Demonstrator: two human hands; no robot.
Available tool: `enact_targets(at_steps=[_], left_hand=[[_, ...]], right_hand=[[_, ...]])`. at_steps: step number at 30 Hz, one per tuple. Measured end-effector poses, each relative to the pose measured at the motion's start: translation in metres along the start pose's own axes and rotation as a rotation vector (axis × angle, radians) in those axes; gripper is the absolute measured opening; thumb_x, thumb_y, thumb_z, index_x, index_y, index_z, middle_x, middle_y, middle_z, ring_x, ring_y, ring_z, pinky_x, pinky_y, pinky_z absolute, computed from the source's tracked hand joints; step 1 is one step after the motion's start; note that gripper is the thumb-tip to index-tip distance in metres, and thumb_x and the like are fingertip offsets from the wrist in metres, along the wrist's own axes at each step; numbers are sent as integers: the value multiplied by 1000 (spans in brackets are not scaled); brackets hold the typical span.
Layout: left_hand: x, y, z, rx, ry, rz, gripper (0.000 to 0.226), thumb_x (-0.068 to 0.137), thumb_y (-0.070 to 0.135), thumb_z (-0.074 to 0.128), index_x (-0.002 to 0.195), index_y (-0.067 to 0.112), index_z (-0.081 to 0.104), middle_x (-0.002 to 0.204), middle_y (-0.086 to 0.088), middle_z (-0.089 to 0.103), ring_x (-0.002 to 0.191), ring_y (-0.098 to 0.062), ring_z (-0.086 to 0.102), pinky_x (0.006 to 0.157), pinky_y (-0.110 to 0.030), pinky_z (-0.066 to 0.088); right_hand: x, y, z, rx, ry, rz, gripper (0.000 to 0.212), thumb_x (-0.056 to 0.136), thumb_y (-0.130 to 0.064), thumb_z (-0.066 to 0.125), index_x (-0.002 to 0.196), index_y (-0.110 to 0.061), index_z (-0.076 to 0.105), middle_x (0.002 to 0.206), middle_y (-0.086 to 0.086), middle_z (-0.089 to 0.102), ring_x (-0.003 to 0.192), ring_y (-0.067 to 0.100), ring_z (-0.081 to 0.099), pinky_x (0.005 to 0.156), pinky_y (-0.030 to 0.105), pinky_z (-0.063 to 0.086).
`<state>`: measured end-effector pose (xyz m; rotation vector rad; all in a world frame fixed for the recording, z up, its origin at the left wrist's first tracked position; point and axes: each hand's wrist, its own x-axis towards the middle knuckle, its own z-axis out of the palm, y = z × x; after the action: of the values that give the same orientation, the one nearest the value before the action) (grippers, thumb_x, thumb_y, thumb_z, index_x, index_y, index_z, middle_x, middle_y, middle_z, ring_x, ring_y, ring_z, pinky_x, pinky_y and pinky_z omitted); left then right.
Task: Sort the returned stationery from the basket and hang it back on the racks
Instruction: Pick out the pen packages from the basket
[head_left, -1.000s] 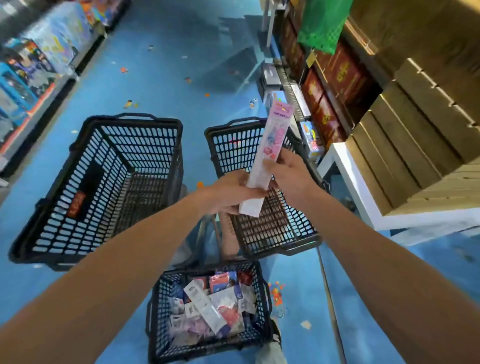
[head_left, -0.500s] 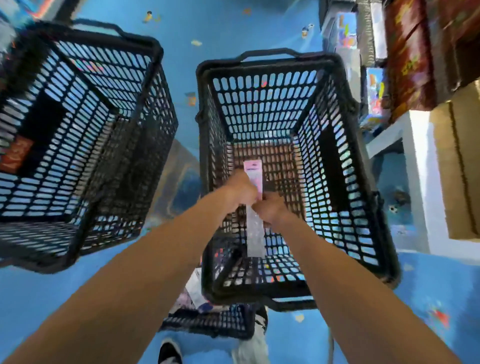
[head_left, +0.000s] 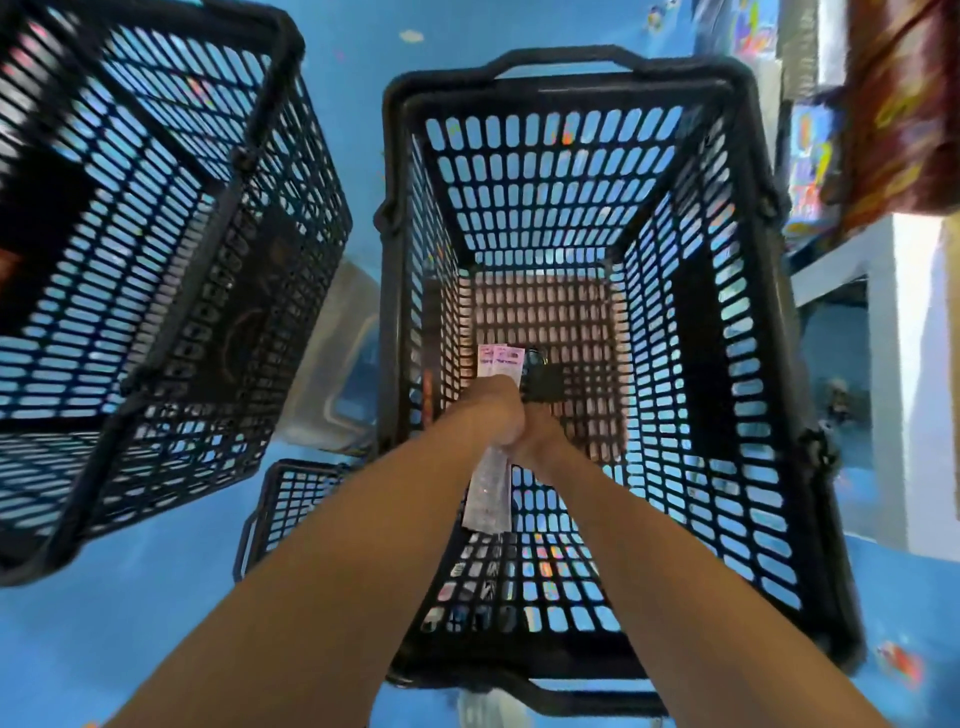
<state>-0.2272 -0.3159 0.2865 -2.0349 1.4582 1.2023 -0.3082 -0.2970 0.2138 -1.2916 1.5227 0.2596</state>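
Note:
A long pink and white stationery pack (head_left: 500, 360) is held deep inside the tall black mesh basket (head_left: 566, 171) in the middle. My left hand (head_left: 491, 410) grips the pack near its middle, and my right hand (head_left: 537, 434) holds it from the right side. The pack's clear lower end (head_left: 488, 493) sticks out below my hands. Its pink top points at the basket's reddish bottom. Under that basket's near edge a smaller black basket (head_left: 291, 499) shows only a corner, with colourful packs seen through the mesh.
A second tall black mesh basket (head_left: 156, 218) stands at the left, close beside the middle one. The floor (head_left: 104, 639) is blue. A white shelf edge (head_left: 904, 332) and dark red printed boxes (head_left: 904, 104) are at the right.
Both hands have carried the pack from up in front of me down into the middle basket, and now lower toward its bottom. The view has tipped steeply downward.

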Motion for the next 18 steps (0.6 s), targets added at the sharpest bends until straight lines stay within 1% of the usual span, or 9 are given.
enact_targets(at_steps=[2, 3, 6, 8, 10, 13, 14, 16, 18], left_hand=[[-2, -1, 1, -3, -7, -8, 31, 97, 7, 62, 127, 1, 62, 101, -12, 57, 91, -27, 57, 77, -31, 47], [-2, -1, 3, -6, 5, -7, 30, 97, 6, 61, 127, 2, 61, 101, -11, 55, 90, -26, 55, 78, -31, 47], [-5, -4, 5, -26, 27, -10, 28, 99, 5, 58, 126, 3, 61, 105, -12, 58, 92, -25, 54, 80, -32, 47], [-7, -5, 7, -36, 28, -14, 28, 100, 6, 56, 127, 2, 61, 108, -13, 59, 97, -28, 58, 81, -31, 46], [-10, -4, 10, -40, 2, -28, 29, 100, 7, 57, 128, 1, 60, 113, -15, 63, 104, -30, 62, 79, -30, 46], [-13, -3, 12, -58, -26, -52, 27, 98, 2, 59, 125, 0, 61, 96, -10, 57, 91, -25, 57, 78, -28, 46], [-12, -3, 11, -64, -25, -53, 26, 98, 1, 59, 124, 0, 61, 96, -10, 57, 91, -24, 57, 78, -28, 46], [-11, -3, 10, -73, -18, -49, 26, 98, -1, 58, 123, -1, 61, 100, -10, 59, 96, -25, 61, 79, -27, 47], [-10, -2, 9, -78, -18, -55, 24, 98, -1, 57, 121, -1, 62, 88, -7, 55, 90, -23, 59, 78, -26, 46]], right_hand=[[-2, 1, 0, -120, 39, -40, 24, 94, -15, 62, 114, -8, 71, 114, 13, 73, 108, 31, 68, 93, 43, 57], [-7, 0, -1, -170, 66, -65, 24, 94, -15, 60, 115, -10, 71, 116, 12, 73, 108, 31, 67, 92, 41, 57], [-13, 1, 4, -167, 151, -83, 28, 94, -20, 61, 121, -15, 65, 119, 9, 70, 109, 31, 66, 89, 37, 56], [-13, 4, 8, -175, 191, -83, 31, 94, -23, 62, 124, -17, 59, 120, 9, 67, 110, 31, 64, 89, 38, 56], [-14, 4, 8, -231, 192, -78, 35, 94, -21, 63, 127, -16, 54, 122, 10, 65, 113, 33, 62, 88, 38, 53], [-12, 5, 6, -273, 199, -88, 36, 94, -17, 63, 129, -15, 53, 123, 10, 64, 116, 32, 61, 87, 36, 50], [-10, 4, 7, -288, 202, -91, 35, 95, -16, 62, 129, -15, 54, 122, 9, 64, 115, 30, 61, 87, 35, 50], [-8, 2, 9, -310, 186, -108, 31, 96, -16, 60, 126, -15, 57, 120, 6, 64, 111, 26, 62, 84, 33, 50], [-9, 1, 11, -274, 186, -101, 24, 95, -15, 60, 120, -15, 61, 109, 2, 63, 98, 19, 60, 75, 29, 46]])
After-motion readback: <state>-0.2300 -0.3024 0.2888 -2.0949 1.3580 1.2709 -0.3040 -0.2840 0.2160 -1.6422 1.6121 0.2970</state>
